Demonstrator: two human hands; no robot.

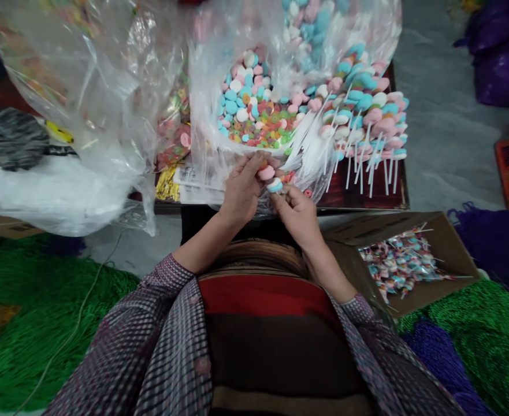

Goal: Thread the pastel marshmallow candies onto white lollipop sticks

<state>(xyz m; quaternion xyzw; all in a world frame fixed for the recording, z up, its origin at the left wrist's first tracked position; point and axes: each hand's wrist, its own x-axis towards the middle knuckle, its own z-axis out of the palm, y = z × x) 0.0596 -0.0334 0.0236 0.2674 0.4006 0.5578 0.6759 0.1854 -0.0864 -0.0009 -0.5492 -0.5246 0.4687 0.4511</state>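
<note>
Between my hands is a short candy skewer, its pink piece (266,172) above a white and blue one (274,185). My left hand (244,188) pinches its upper end, where a bit of orange shows at the fingertips. The fingers of my right hand (298,212) are closed at the lower end; any stick there is hidden by them. Just beyond lies an open plastic bag with loose pink, white and blue candies (237,95) and small gummy rings (265,124). White sticks (306,141) lie bunched to the right of the rings.
Finished candy skewers (367,115) are piled at the table's right side, sticks toward me. A cardboard box (453,248) of wrapped candy sticks stands below right. Large clear bags (107,98) cover the left. Green strands (41,323) lie on the floor; gold ties (167,185) sit near the table edge.
</note>
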